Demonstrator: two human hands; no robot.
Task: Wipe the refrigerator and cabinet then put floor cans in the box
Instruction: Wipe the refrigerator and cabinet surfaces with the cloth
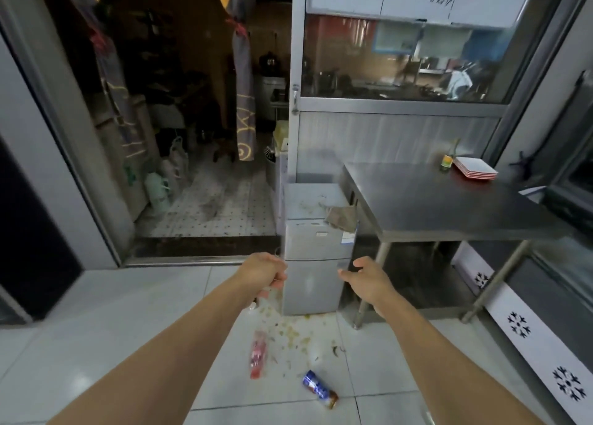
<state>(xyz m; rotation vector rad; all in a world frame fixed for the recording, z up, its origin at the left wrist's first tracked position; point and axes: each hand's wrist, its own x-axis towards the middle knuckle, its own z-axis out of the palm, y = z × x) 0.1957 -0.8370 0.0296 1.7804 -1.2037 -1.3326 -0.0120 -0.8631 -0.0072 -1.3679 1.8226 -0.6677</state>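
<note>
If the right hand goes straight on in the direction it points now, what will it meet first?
Probably the small refrigerator. The right hand is open, with its fingers pointing left and forward toward the fridge's front, and nothing shows between them. Depth is hard to judge from this one view.

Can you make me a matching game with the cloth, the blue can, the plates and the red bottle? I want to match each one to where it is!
Things:
1. cloth
2. blue can
3. plates
4. red bottle

Places:
A. far corner of the steel table
B. floor, nearest the camera
C. on top of the small fridge
D. floor, below the left hand

Pairs: 1-C, 2-B, 3-A, 4-D
</note>
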